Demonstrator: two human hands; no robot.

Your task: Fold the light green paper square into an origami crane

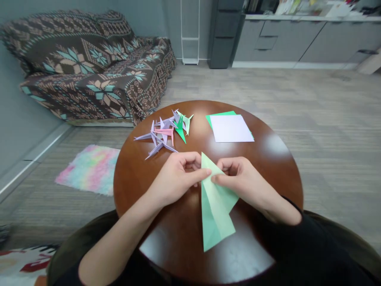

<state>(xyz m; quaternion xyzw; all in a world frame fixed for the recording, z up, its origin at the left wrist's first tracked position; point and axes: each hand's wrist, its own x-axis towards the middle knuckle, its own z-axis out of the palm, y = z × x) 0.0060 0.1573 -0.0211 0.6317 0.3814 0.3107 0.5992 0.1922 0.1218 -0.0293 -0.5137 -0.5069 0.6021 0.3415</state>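
A light green sheet of origami paper (216, 206), folded to a point at its far end, is held up above the table between both hands. My left hand (181, 174) pinches its left edge near the tip, thumb on top and fingers curled behind. On the other side my right hand (238, 176) grips the right edge, its thumb pressing on the near face. Lower down, the folded flaps spread apart toward my body. Part of the paper behind the fingers is hidden.
Several folded paper figures (163, 133) in purple, pink and green lie at the table's far left. A stack of square paper (232, 129), lilac over green, rests far right. Beyond the round brown table (268, 167) stand a patterned sofa (104, 75) and grey cabinets (285, 39).
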